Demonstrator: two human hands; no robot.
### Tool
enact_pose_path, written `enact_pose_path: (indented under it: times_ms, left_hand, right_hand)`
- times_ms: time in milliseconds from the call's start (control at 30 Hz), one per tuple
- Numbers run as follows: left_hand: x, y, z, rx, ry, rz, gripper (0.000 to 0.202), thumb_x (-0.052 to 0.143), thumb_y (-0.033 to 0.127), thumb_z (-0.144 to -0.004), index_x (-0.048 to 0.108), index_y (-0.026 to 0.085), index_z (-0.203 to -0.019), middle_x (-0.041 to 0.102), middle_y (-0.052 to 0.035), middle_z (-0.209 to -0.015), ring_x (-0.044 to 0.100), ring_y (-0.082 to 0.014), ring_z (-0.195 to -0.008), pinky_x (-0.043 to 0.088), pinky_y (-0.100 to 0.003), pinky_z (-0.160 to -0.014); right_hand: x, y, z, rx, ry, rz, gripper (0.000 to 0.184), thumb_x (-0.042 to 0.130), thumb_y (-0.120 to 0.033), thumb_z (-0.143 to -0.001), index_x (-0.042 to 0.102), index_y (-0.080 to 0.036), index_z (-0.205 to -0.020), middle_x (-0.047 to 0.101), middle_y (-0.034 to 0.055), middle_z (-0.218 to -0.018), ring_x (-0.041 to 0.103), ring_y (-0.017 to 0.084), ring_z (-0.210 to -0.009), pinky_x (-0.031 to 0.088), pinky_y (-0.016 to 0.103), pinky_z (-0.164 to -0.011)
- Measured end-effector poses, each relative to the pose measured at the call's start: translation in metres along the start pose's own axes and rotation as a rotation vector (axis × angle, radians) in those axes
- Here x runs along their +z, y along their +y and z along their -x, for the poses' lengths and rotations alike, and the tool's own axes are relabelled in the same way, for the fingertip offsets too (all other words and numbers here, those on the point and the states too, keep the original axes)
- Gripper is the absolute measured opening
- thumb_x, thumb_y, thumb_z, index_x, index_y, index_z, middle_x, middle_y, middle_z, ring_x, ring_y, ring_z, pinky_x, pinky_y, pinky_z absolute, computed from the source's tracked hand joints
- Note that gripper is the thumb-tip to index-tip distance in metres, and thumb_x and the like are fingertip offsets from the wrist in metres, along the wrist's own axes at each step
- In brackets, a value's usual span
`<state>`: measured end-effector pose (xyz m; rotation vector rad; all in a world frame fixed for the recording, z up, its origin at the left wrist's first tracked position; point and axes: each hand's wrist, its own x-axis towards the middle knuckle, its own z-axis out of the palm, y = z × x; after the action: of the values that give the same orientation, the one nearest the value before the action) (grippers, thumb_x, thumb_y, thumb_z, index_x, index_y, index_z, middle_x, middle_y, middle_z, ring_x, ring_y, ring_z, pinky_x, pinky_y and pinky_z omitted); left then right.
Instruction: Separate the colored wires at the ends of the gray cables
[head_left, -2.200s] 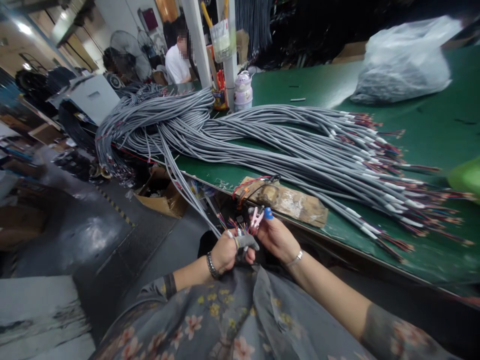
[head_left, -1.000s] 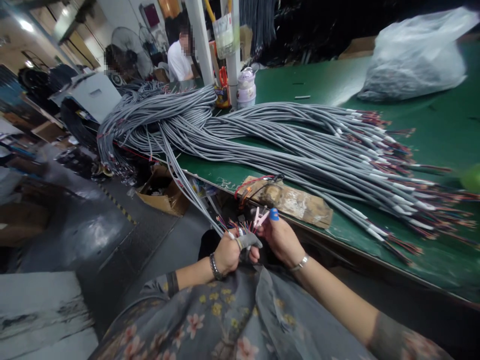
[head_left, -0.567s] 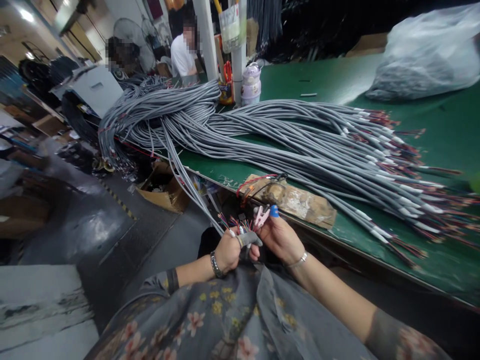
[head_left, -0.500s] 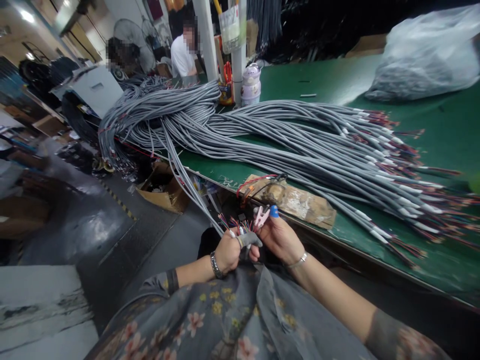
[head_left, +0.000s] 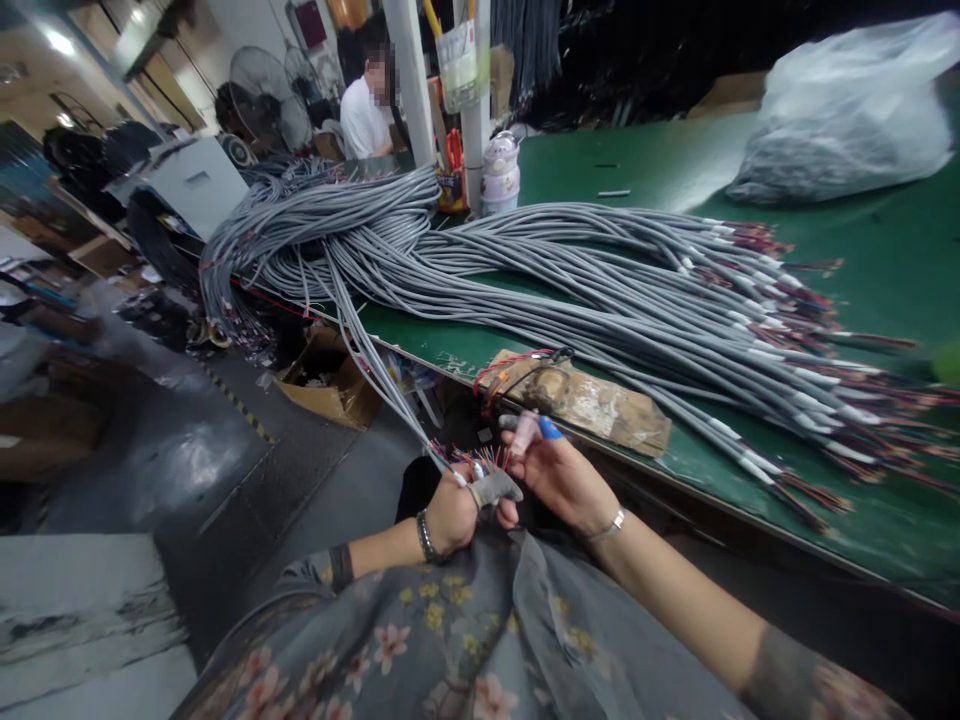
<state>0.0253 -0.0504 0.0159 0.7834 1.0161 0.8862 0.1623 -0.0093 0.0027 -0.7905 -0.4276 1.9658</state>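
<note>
My left hand [head_left: 455, 510] is closed round the ends of several grey cables [head_left: 386, 392], low in front of my body. A grey cover sits on its thumb. Thin coloured wires [head_left: 491, 461] fan out above the fist, and white sleeves show at the cable ends. My right hand [head_left: 564, 478] is just right of these wires, palm turned up, fingers curled. Its thumb wears a blue cover [head_left: 550, 428] and lies beside a finger with a pale pink cover [head_left: 526, 432]. The fingertips are blurred, so anything pinched between them cannot be made out.
A large bundle of grey cables [head_left: 480, 290] lies across the green table [head_left: 645, 160], stripped ends at right. Near the edge is a taped cardboard piece [head_left: 600, 405]. A plastic bag [head_left: 847, 110], a lilac bottle [head_left: 501, 175] and an open carton [head_left: 330, 385] surround it. A person [head_left: 365, 115] sits behind.
My right hand's fingers have shifted slightly; the pink-covered finger looks closer to the thumb. My left hand keeps its hold, moved only a little. The view has shifted slightly.
</note>
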Motion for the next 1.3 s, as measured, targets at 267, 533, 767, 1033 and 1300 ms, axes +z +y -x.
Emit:
enact_pose_path:
  times_ms: [267,533,767,1033,1300]
  left_hand:
    - [0.006,0.001,-0.004,0.018,0.073,-0.033,0.045,0.072,0.056,-0.058,0.062,0.012,-0.059,0.057,-0.0029,-0.044,0.051,-0.0118,-0.038,0.04,-0.023,-0.042]
    - [0.007,0.005,-0.007,0.02,0.136,-0.024,0.045,0.074,0.055,-0.055,0.059,0.013,-0.056,0.054,-0.0006,-0.041,0.049,-0.0104,-0.037,0.037,-0.022,-0.041]
    - [0.009,0.007,-0.007,-0.012,0.13,-0.003,0.047,0.075,0.057,-0.05,0.059,0.013,-0.054,0.055,-0.0012,-0.042,0.048,-0.0095,-0.035,0.039,-0.022,-0.04]
    - [0.006,0.003,-0.008,-0.028,0.127,-0.009,0.044,0.074,0.055,-0.052,0.061,0.013,-0.056,0.057,-0.0022,-0.043,0.05,-0.0103,-0.036,0.038,-0.021,-0.039]
    - [-0.002,-0.001,-0.005,-0.03,0.112,-0.009,0.046,0.075,0.056,-0.051,0.061,0.013,-0.055,0.057,-0.0027,-0.042,0.05,-0.0113,-0.036,0.039,-0.023,-0.041]
  right_hand:
    - [0.0,-0.002,0.0,-0.042,0.044,0.076,0.036,0.078,-0.053,-0.059,0.068,-0.02,-0.068,0.062,-0.0005,-0.064,0.05,0.01,-0.055,0.042,0.022,-0.05]
    - [0.0,-0.009,0.0,-0.048,0.189,0.224,0.044,0.082,-0.055,-0.05,0.063,-0.017,-0.063,0.058,-0.0019,-0.057,0.045,0.008,-0.051,0.034,0.021,-0.045]
    - [-0.001,-0.008,0.0,-0.04,0.14,0.102,0.038,0.085,-0.049,-0.047,0.068,-0.02,-0.065,0.062,-0.0018,-0.062,0.05,0.01,-0.057,0.04,0.022,-0.052]
    - [-0.002,-0.004,-0.002,-0.074,0.127,0.089,0.036,0.084,-0.048,-0.052,0.07,-0.019,-0.066,0.063,-0.0018,-0.061,0.052,0.01,-0.056,0.041,0.021,-0.051]
    - [-0.008,-0.001,0.001,-0.001,0.15,0.041,0.03,0.074,-0.051,-0.068,0.068,-0.021,-0.07,0.067,0.0005,-0.065,0.056,0.01,-0.056,0.044,0.019,-0.048]
